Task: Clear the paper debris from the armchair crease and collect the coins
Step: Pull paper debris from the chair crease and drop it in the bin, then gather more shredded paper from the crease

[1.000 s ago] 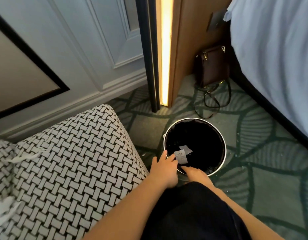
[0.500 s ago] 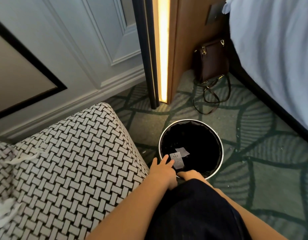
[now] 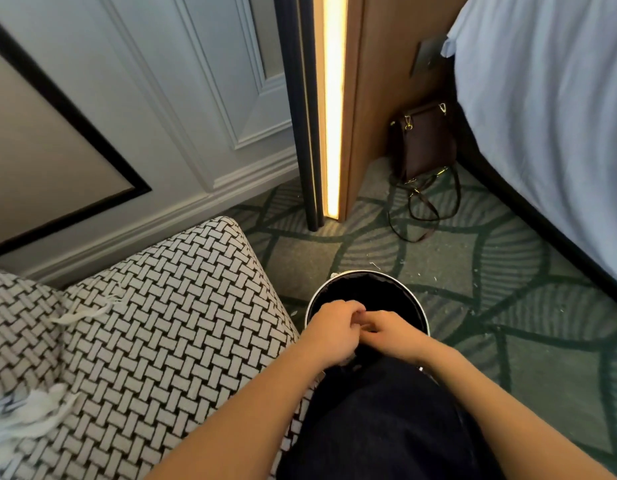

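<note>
My left hand (image 3: 335, 329) and right hand (image 3: 392, 333) curl together over the bin (image 3: 422, 315). I cannot tell what either grip holds, so I'd shed scraps low inside.

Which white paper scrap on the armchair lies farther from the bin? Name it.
The crumpled clump at the picture's lower left edge; the thin twisted strip lies nearer the bin.

Over the round black bin (image 3: 380, 292) beside the woven-pattern armchair (image 3: 168, 306), the left hand (image 3: 335, 329) and right hand (image 3: 393, 334) meet, fingers curled together, while white paper scraps (image 3: 82, 315) lie along the armchair crease.
</note>
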{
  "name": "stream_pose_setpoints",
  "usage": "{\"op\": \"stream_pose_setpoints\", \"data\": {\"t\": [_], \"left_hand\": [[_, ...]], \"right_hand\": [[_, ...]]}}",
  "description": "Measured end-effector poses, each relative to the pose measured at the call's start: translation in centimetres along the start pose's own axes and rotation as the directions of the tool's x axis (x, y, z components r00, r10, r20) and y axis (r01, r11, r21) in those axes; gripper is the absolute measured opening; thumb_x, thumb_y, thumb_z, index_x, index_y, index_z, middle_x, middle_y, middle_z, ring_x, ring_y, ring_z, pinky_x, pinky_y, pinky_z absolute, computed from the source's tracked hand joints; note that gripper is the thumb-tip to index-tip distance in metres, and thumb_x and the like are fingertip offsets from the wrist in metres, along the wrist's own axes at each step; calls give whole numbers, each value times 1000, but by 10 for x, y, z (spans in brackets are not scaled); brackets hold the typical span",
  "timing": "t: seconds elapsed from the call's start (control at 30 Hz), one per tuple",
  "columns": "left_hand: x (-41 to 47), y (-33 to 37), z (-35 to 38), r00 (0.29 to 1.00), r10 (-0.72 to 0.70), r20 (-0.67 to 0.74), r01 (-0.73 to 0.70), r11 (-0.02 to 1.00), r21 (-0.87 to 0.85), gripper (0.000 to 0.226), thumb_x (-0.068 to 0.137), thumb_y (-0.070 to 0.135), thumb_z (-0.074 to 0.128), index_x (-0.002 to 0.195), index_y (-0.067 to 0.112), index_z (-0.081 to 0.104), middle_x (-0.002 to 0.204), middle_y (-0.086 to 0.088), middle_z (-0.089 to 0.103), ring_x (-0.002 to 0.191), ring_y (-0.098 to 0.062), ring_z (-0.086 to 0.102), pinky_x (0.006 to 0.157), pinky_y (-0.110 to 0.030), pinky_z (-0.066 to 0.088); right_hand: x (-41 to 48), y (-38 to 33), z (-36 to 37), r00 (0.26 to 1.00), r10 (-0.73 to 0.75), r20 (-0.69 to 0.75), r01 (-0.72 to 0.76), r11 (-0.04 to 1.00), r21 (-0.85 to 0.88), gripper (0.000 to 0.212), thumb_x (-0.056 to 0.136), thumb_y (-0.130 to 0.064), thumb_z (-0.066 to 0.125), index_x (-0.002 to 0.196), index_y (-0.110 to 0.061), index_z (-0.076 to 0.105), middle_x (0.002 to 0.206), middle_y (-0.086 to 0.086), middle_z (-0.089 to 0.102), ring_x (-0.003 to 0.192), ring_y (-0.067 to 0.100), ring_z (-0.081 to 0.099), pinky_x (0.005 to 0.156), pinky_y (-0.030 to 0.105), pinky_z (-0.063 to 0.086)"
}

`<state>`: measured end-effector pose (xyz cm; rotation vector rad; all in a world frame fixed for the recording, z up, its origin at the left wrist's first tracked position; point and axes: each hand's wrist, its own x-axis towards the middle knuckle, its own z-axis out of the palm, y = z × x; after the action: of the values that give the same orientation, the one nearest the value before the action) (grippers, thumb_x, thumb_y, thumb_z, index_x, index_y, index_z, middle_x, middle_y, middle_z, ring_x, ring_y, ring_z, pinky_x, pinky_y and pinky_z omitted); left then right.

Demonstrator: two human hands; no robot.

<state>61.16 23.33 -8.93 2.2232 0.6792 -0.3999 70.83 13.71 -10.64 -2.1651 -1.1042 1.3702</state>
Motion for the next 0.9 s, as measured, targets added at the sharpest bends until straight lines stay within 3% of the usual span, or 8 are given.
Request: {"op": "stream_pose_setpoints", "data": {"t": [0.2,0.27,0.33,0.5,0.6,0.73,0.9], "left_hand": [[-39,7,-53,997,18,-76,-36,970,-240,35,94,19,52,129,21,54,126,3,60,109,-12,55,91,-20,42],[-59,12,-74,995,33,-96,-55,971,-232,36,94,20,51,129,24,53,127,5,59,110,-9,54,89,-20,41],[-83,17,-95,990,54,-134,-80,977,-199,37,94,21,51,131,27,50,128,6,56,110,-6,52,85,-18,38],[-159,24,-145,952,94,-290,-136,982,-128,33,95,26,50,128,32,52,127,12,55,96,-1,54,77,-20,44],[-218,18,-171,907,112,-405,-158,984,-81,34,95,30,50,129,30,53,127,14,57,108,-3,55,93,-25,44],[-292,-5,-178,848,64,-526,-166,975,-149,33,91,39,49,121,31,59,120,17,61,106,1,56,96,-26,44],[-379,-55,-164,715,-54,-697,-115,974,-193,26,93,31,52,117,33,60,113,21,63,102,9,55,90,-10,40]], "right_hand": [[-35,-48,-36,990,-91,-105,100,991,91,25,96,-34,50,111,-22,65,105,-6,64,98,9,55,93,27,42],[-49,-69,-46,983,-127,-135,138,987,77,21,96,-36,50,107,-27,65,100,-14,62,96,4,56,86,20,42],[-64,-95,-53,969,-180,-169,192,980,57,26,96,-39,48,112,-28,65,106,-16,63,101,-1,56,81,13,38],[-102,-166,-45,924,-314,-220,329,944,32,25,95,-41,47,112,-33,63,112,-16,63,107,-1,55,88,16,39],[-121,-210,-21,871,-417,-259,433,901,4,32,95,-46,45,119,-33,61,114,-15,64,107,-1,56,90,21,42],[-145,-258,29,812,-528,-251,544,839,-3,23,95,-48,43,112,-43,57,101,-28,61,95,-19,53,74,5,35],[-163,-313,104,739,-660,-138,662,749,-38,29,97,-37,42,122,-34,56,100,-23,63,93,-17,55,72,0,40]]}}
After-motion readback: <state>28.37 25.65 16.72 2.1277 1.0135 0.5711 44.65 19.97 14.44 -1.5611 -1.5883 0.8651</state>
